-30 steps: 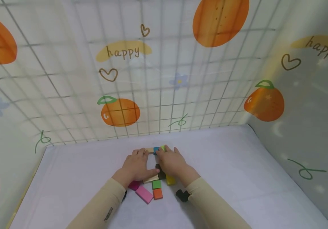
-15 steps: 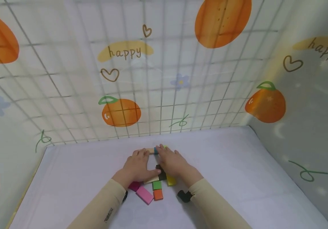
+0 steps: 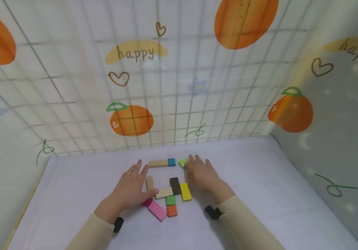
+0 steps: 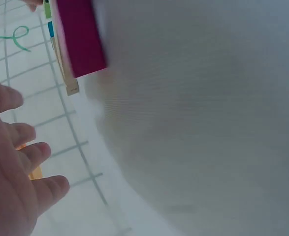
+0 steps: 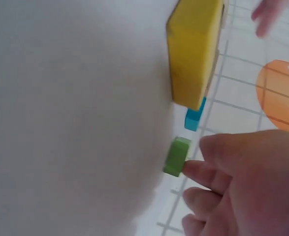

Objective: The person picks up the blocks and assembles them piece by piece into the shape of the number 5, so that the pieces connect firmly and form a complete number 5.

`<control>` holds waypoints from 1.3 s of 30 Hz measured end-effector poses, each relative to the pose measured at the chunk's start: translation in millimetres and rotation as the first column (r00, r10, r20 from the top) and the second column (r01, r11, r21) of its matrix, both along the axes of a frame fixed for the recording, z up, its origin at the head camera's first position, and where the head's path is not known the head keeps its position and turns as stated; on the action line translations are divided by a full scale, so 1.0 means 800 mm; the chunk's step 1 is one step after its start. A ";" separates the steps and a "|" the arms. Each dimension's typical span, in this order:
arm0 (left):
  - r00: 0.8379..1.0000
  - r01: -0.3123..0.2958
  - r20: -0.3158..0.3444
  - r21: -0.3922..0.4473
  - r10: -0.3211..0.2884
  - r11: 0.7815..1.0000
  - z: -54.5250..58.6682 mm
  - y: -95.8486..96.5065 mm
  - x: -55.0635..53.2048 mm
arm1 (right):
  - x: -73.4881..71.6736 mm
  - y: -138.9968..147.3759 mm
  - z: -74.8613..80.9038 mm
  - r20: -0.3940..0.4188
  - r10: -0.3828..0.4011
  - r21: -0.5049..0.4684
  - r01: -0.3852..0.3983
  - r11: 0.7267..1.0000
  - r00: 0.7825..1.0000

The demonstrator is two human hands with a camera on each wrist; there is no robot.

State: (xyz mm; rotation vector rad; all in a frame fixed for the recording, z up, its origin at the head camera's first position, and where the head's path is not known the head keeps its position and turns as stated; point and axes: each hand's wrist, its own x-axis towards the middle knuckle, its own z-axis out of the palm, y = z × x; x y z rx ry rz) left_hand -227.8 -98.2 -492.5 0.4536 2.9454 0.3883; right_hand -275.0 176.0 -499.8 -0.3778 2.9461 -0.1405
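Observation:
My left hand [image 3: 128, 187] is spread at the left of the flat wooden blocks and holds nothing; its thumb tip overlaps a wood-grain block [image 3: 164, 193]. In the left wrist view its fingers [image 4: 55, 189] are apart, away from a magenta block [image 4: 82, 39]. My right hand [image 3: 203, 175] lies at the right, its fingertips right at a small light green block [image 3: 182, 163]. In the right wrist view the index fingertip meets the side of that green block [image 5: 177, 156], with the thumb apart from it. A blue block [image 3: 171, 162] joins a long plain wooden block [image 3: 158, 163].
Nearer blocks are dark brown [image 3: 175, 186], yellow [image 3: 185, 192], green [image 3: 171, 200], orange [image 3: 172, 210] and pink [image 3: 157, 211], with an upright-lying plain one [image 3: 149, 183] at left. A white cloth [image 3: 260, 194] covers the table. A printed curtain [image 3: 166, 86] stands behind.
Both hands have moved apart, left hand leftward and right hand rightward, uncovering the blocks. The light green block now sits turned, with a gap between it and the blue one.

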 end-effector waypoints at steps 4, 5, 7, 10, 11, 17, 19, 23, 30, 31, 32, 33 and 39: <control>0.997 -0.031 0.068 0.011 0.031 0.999 -0.013 -0.020 0.023 | 0.009 0.005 0.010 -0.027 0.011 0.047 -0.010 0.999 1.000; 0.996 -0.039 0.085 0.012 0.038 0.999 -0.014 -0.022 0.028 | 0.011 0.007 0.010 -0.035 0.007 0.059 -0.005 0.998 0.999; 0.993 -0.043 0.112 0.007 0.042 0.999 -0.017 -0.025 0.037 | 0.017 0.013 0.012 -0.049 -0.003 0.073 0.007 0.997 0.999; 0.991 -0.002 0.136 -0.008 0.003 1.000 -0.019 -0.020 0.050 | 0.029 0.014 0.014 -0.030 -0.045 0.032 0.046 0.998 0.999; 0.991 0.024 0.134 -0.008 -0.022 1.000 -0.019 -0.018 0.054 | 0.035 0.011 0.015 -0.009 -0.041 0.004 0.041 0.999 0.999; 0.990 0.134 0.040 0.000 -0.134 0.991 -0.013 0.002 0.062 | 0.057 -0.031 0.031 0.048 0.133 -0.143 -0.125 0.982 0.990; 0.989 0.146 0.034 0.003 -0.146 0.989 -0.012 0.006 0.063 | 0.060 -0.043 0.036 0.029 0.195 -0.141 -0.189 0.972 0.980; 0.988 0.143 0.060 -0.027 -0.141 0.989 -0.016 0.007 0.064 | 0.065 -0.058 0.036 0.067 0.248 -0.086 -0.242 0.966 0.966; 0.998 0.029 0.058 -0.103 -0.023 0.994 -0.022 -0.008 0.067 | 0.074 -0.057 0.026 0.116 0.220 -0.021 -0.219 0.975 0.969; 0.998 0.024 0.060 -0.105 -0.018 0.994 -0.021 -0.010 0.067 | 0.075 -0.057 0.026 0.107 0.220 -0.020 -0.219 0.975 0.970; 0.998 0.025 0.064 -0.101 -0.018 0.995 -0.021 -0.010 0.067 | 0.076 -0.057 0.026 0.102 0.223 -0.023 -0.222 0.975 0.969; 0.998 0.032 0.057 -0.095 -0.026 0.995 -0.020 -0.010 0.066 | 0.077 -0.058 0.025 0.099 0.232 -0.025 -0.231 0.973 0.968; 0.988 0.156 0.002 -0.017 -0.156 0.988 -0.017 0.000 0.049 | 0.081 -0.068 0.019 0.122 0.320 -0.046 -0.317 0.947 0.940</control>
